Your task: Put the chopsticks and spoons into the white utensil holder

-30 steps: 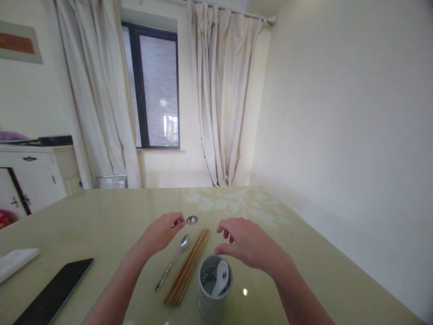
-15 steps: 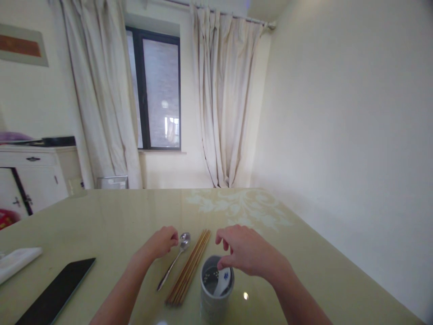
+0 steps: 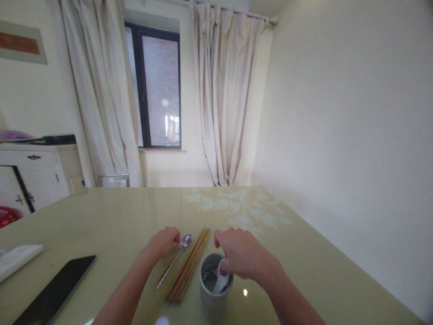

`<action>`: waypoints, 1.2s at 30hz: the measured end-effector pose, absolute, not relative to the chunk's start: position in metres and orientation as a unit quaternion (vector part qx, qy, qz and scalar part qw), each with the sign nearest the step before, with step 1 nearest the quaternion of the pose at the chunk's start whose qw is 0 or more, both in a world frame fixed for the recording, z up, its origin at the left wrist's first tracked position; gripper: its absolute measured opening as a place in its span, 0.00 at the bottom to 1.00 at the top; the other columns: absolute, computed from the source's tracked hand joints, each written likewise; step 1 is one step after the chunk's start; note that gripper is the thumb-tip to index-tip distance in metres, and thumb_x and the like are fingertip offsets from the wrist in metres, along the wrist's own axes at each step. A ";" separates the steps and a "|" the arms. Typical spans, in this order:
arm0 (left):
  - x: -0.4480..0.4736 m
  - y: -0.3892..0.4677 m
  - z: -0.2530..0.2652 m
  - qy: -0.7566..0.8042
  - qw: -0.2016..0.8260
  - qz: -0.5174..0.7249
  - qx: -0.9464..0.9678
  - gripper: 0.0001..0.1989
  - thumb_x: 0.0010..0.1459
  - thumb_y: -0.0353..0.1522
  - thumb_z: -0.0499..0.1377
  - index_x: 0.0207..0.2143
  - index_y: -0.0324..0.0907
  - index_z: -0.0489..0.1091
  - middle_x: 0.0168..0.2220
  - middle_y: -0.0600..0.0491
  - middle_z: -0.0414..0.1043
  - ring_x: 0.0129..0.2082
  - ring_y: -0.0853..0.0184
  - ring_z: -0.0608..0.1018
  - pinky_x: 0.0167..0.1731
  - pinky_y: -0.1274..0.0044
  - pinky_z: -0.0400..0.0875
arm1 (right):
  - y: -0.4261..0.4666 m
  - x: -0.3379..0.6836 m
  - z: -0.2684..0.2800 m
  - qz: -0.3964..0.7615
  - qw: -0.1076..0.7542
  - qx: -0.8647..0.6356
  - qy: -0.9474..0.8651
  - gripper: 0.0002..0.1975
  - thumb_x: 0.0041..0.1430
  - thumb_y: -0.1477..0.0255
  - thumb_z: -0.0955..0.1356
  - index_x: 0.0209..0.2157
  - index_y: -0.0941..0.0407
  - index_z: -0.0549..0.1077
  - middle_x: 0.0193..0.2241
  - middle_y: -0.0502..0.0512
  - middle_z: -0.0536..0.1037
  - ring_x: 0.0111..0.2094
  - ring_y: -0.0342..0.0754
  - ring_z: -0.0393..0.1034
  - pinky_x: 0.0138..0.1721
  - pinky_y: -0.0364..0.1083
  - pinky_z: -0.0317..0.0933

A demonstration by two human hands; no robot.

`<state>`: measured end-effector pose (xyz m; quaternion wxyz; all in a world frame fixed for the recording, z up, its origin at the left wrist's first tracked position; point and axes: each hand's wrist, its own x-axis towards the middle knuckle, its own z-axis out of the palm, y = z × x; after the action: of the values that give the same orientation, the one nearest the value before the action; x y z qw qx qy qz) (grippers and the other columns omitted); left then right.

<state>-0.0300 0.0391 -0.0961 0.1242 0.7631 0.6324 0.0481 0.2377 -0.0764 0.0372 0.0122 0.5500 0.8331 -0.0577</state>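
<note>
From the head view, I see the person's right hand (image 3: pixel 241 253) over the cup (image 3: pixel 214 307), its thumb at the white spoon (image 3: pixel 219 284), which leans inside against the rim. The index finger stands apart from the thumb; whether any other finger clamps the spoon, I cannot tell. The left hand (image 3: pixel 165 242) has its fingers curled in together right beside the bowl of the metal spoon (image 3: pixel 169 269); whether they grip it is hidden from me. The step in hand looks to be taking hold of the white spoon, and the next move, I judge, calls for a firm pinch and an upward draw, since the cup's wall hems it in. The chopsticks (image 3: pixel 188 270) lie bundled between metal spoon and cup, so the left hand would have to pass over them to get there. Well off on the left of the table (image 3: pixel 287 289) are a dark slab (image 3: pixel 56 291) and a white one (image 3: pixel 20 261), neither in the way. Beyond stand curtains (image 3: pixel 226 99) and a window (image 3: pixel 161 90).
</note>
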 end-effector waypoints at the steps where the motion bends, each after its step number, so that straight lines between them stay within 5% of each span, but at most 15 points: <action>1: -0.030 0.039 -0.096 0.632 0.125 0.048 0.763 0.07 0.55 0.29 0.61 0.36 0.43 0.79 0.42 0.46 0.83 0.43 0.58 0.82 0.38 0.75 0.66 | -0.077 0.238 0.037 -0.055 0.015 0.552 0.832 0.25 0.47 0.69 0.80 0.48 0.55 0.79 0.43 0.64 0.85 0.44 0.63 0.80 0.37 0.49 0.62; 13: -0.026 0.032 -0.073 0.624 0.123 0.073 0.768 0.08 0.60 0.30 0.59 0.37 0.42 0.78 0.42 0.46 0.83 0.42 0.59 0.82 0.40 0.74 0.68 | -0.079 0.240 0.039 -0.041 0.003 0.535 0.844 0.20 0.51 0.81 0.70 0.47 0.57 0.78 0.43 0.63 0.84 0.44 0.59 0.78 0.36 0.47 0.58; 20: 0.014 -0.018 0.016 0.463 0.171 0.402 0.771 0.15 0.69 0.41 0.55 0.43 0.44 0.78 0.45 0.49 0.82 0.43 0.62 0.81 0.45 0.73 0.74 | -0.088 0.275 0.073 -0.053 -0.232 0.502 0.832 0.07 0.56 0.79 0.70 0.32 0.55 0.81 0.31 0.52 0.79 0.32 0.46 0.71 0.35 0.44 0.58; 24: 0.054 -0.063 0.045 0.374 0.226 0.440 0.784 0.18 0.70 0.44 0.55 0.52 0.46 0.77 0.50 0.49 0.81 0.47 0.61 0.80 0.50 0.71 0.74 | -0.093 0.275 0.081 -0.051 -0.367 0.452 0.812 0.07 0.62 0.75 0.69 0.35 0.54 0.82 0.31 0.52 0.78 0.31 0.46 0.71 0.34 0.44 0.62; 30: 0.058 -0.051 0.031 0.373 0.242 0.438 0.782 0.16 0.69 0.42 0.55 0.43 0.43 0.78 0.37 0.51 0.78 0.33 0.66 0.77 0.34 0.77 0.71 | -0.087 0.253 0.058 -0.148 -0.515 0.400 0.743 0.10 0.66 0.67 0.70 0.45 0.53 0.81 0.38 0.54 0.81 0.32 0.46 0.76 0.32 0.43 0.69; 36: -0.008 0.021 -0.026 0.552 0.245 0.323 0.729 0.15 0.60 0.40 0.57 0.37 0.40 0.77 0.31 0.51 0.78 0.28 0.64 0.78 0.31 0.75 0.68 | -0.079 0.267 -0.031 -0.286 -0.475 0.415 0.722 0.24 0.64 0.54 0.72 0.56 0.53 0.76 0.52 0.62 0.79 0.50 0.56 0.77 0.46 0.51 0.72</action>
<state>-0.0084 0.0215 -0.0259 0.2447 0.7286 0.5523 0.3229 0.2665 -0.0795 -0.0313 -0.4750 0.4146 0.7217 -0.2856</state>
